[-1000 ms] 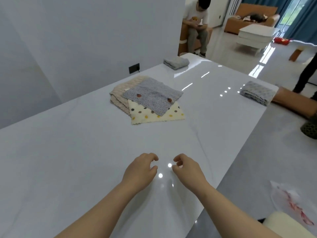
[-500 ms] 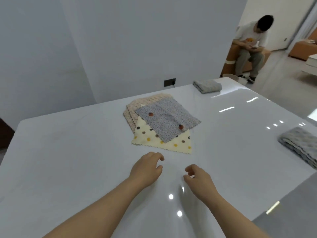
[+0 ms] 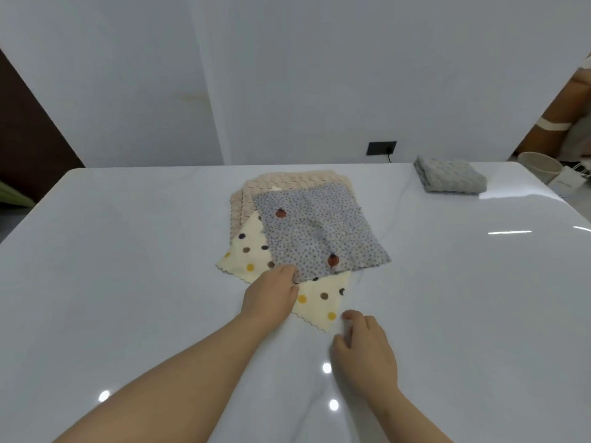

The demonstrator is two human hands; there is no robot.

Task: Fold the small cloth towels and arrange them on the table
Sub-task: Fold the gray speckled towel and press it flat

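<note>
A stack of small cloths lies flat in the middle of the white table (image 3: 128,282). A grey speckled cloth (image 3: 319,231) is on top, a cream polka-dot cloth (image 3: 252,251) lies under it, and a beige textured towel (image 3: 287,183) is at the bottom. My left hand (image 3: 271,297) rests on the cream cloth and pinches the near corner of the grey cloth. Just beside the cream cloth's near corner, my right hand (image 3: 364,346) lies on the table with its fingers loosely curled, holding nothing.
A folded grey towel (image 3: 449,179) sits at the table's far right. The wall with a black socket (image 3: 381,148) runs behind the table. A pale bucket (image 3: 540,166) and a bag stand on the floor past the right corner.
The view has swung left and closer to the stack. Both hands moved forward from the bare tabletop; the left one has reached the grey cloth's corner and the right one the cream cloth's corner.
</note>
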